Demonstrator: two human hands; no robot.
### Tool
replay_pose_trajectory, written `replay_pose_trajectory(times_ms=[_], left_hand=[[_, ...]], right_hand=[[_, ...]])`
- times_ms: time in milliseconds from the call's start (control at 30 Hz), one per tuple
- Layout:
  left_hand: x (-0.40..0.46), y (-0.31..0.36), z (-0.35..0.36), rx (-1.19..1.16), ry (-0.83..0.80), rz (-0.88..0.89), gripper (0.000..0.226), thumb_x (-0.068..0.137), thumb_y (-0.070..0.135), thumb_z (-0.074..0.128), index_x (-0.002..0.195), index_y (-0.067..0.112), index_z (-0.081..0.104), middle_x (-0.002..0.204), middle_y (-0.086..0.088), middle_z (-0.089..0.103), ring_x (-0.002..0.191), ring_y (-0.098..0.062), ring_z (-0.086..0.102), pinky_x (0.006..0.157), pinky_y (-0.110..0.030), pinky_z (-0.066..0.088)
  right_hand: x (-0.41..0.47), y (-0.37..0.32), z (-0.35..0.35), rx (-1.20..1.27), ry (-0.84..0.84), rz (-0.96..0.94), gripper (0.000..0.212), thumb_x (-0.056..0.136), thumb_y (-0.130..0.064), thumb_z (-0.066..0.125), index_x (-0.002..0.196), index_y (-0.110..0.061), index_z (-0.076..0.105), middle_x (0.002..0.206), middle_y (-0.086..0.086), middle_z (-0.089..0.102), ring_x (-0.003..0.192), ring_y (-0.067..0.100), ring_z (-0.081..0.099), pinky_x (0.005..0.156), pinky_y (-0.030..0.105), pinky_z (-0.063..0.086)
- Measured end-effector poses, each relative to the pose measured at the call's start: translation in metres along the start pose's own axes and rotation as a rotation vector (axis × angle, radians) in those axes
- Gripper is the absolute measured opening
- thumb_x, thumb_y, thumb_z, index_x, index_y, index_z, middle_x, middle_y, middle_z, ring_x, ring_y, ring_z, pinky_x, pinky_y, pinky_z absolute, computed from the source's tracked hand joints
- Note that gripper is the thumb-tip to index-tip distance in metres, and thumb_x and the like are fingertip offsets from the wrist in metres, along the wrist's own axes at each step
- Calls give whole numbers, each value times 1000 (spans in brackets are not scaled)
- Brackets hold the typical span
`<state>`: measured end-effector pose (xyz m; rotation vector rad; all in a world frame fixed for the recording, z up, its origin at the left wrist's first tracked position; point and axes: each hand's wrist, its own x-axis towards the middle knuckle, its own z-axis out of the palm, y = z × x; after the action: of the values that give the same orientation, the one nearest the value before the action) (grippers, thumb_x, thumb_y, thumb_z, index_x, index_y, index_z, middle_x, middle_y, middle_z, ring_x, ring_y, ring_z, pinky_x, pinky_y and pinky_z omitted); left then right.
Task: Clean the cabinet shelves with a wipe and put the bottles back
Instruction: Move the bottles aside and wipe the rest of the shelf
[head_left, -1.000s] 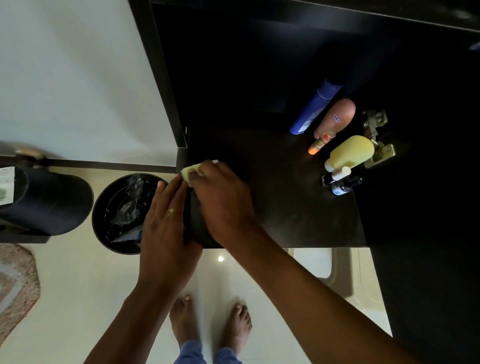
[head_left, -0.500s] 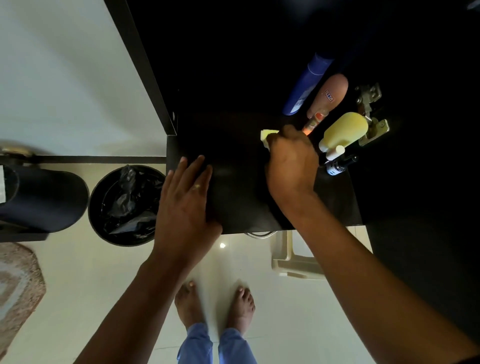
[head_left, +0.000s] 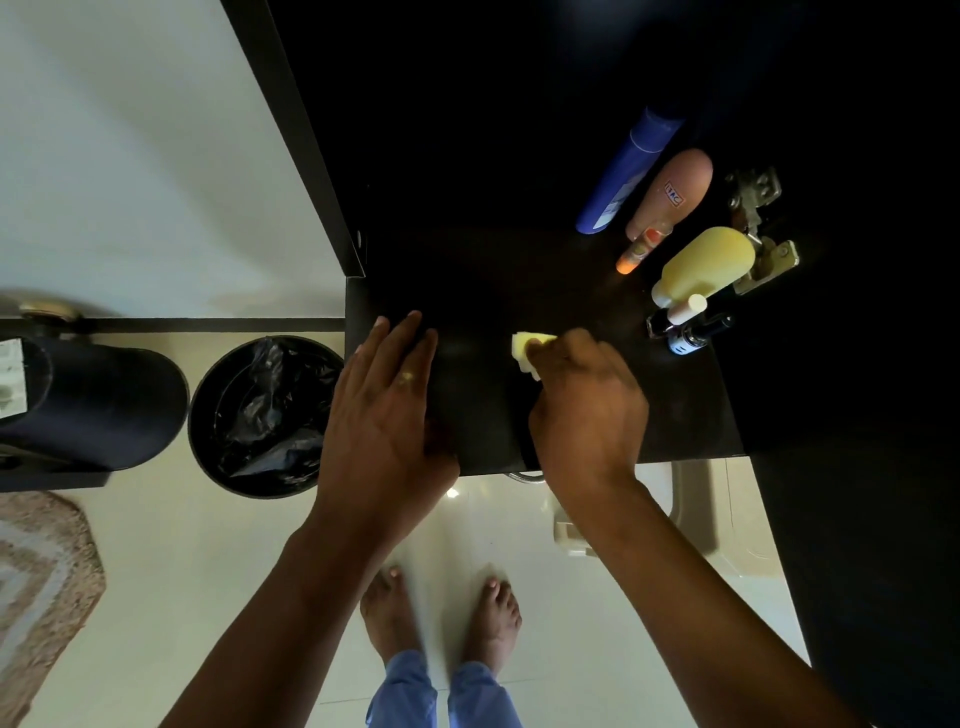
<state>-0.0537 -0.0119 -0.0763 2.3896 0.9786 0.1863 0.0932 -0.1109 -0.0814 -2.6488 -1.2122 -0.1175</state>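
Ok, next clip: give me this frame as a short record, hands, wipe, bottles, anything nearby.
surface: dark cabinet shelf
left hand: flat on the shelf front, holding nothing
right hand: pressing the pale yellow wipe on the shelf
bottles: blue bottle, pink bottle, yellow bottle, grouped at the shelf's right side
nearby: black bin on the floor

I see a dark shelf carrying a blue bottle, a pink bottle just right of it, and a yellow bottle nearer the front. My left hand lies flat on the front edge; a pale wipe touches the shelf left of the yellow bottle.
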Motion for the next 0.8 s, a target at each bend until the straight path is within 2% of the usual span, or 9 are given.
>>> replay_pose_trajectory(times_ms=[100,233,333,500,600,667,700,733,800], left_hand=[[-6,-7,-6,-49,72,-57,84,79,41,31,157,11,36,166,-7,33,158,-25,19,128,-45,22],[-14,-24,-16,-116,128,-140,76,82,26,46,156,15,36,164,-3,33,155,-22,24,125,-49,30],[-20,-32,-21,-134,100,-217,83,79,24,58,158,13,33,166,-4,30,156,-23,23,125,-51,28],[-19,-42,-27,-186,53,-250,88,77,15,62,159,14,31,167,-3,30,156,-19,23,126,-48,27],[-21,-41,-29,-277,100,-226,82,79,5,61,156,16,36,160,5,37,146,2,30,122,-26,31],[-27,-42,-30,-294,111,-189,80,79,0,59,154,16,38,153,14,35,132,28,22,111,-2,22],[-31,-45,-29,-281,95,-173,84,78,-7,62,156,16,36,153,15,33,131,32,16,108,3,20],[-36,-48,-27,-264,68,-153,91,76,-13,66,157,16,34,157,12,31,136,29,14,111,0,21],[-48,-55,-24,-212,-11,-104,103,73,-12,77,160,19,31,165,4,29,150,2,24,120,-28,37]], right_hand=[[13,-29,8,52,-30,-33,32,70,-5,82,102,-10,77,100,8,69,86,30,66,62,34,57],[22,-81,23,89,-53,-169,18,71,-11,79,89,-15,76,99,7,68,87,29,65,56,31,52],[39,-115,30,166,-44,-277,10,77,-11,69,86,-12,74,96,10,68,85,31,64,57,31,47],[63,-135,34,167,-122,-304,13,76,-7,81,87,-7,74,102,15,68,92,35,65,65,40,58],[49,-130,27,184,-121,-333,12,82,-10,74,94,-11,74,107,12,66,97,33,62,67,40,56],[27,-126,23,197,-139,-341,13,81,-15,75,95,-15,73,111,10,65,98,30,60,65,39,56],[12,-124,21,203,-160,-345,18,79,-17,78,96,-17,73,111,8,64,97,29,59,63,37,56],[-4,-122,19,217,-185,-352,24,75,-18,82,98,-17,72,108,7,64,96,27,59,61,35,56],[-37,-115,17,275,-211,-365,27,77,-23,84,100,-16,73,104,4,67,95,23,61,65,31,57]])
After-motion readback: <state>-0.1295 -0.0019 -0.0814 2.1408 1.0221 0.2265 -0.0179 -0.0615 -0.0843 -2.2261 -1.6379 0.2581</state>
